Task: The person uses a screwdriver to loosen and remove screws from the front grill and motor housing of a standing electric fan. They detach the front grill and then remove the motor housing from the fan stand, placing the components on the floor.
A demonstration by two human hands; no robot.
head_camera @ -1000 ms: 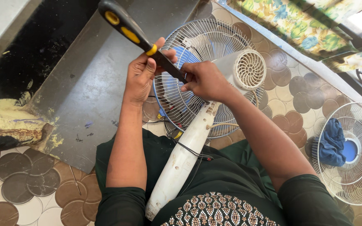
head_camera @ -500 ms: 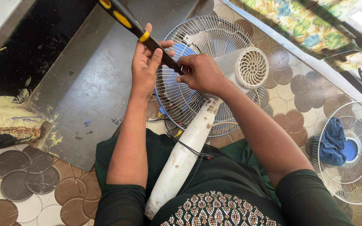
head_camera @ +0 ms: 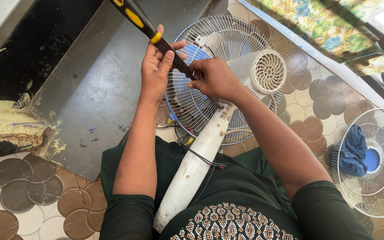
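Screwdriver: a long tool with a black and yellow handle and a dark shaft, held aslant above the fan, handle up and to the left; its tip was hidden behind the right hand.
Handling: it looked stiff and light enough for one hand; the ribbed handle seemed the sure place to grip, the bare shaft likely slicker.
Left hand: fingers curled loosely round the shaft just below the yellow collar.
Right hand: fingertips pinched the lower shaft, close to the motor housing.
Fan: a white pedestal fan lay across the person's lap, its wire guard over the tiled floor; the guard looked thin and springy, the stem the firmer hold.
Beyond: a second fan guard with a blue cloth lay to the right.
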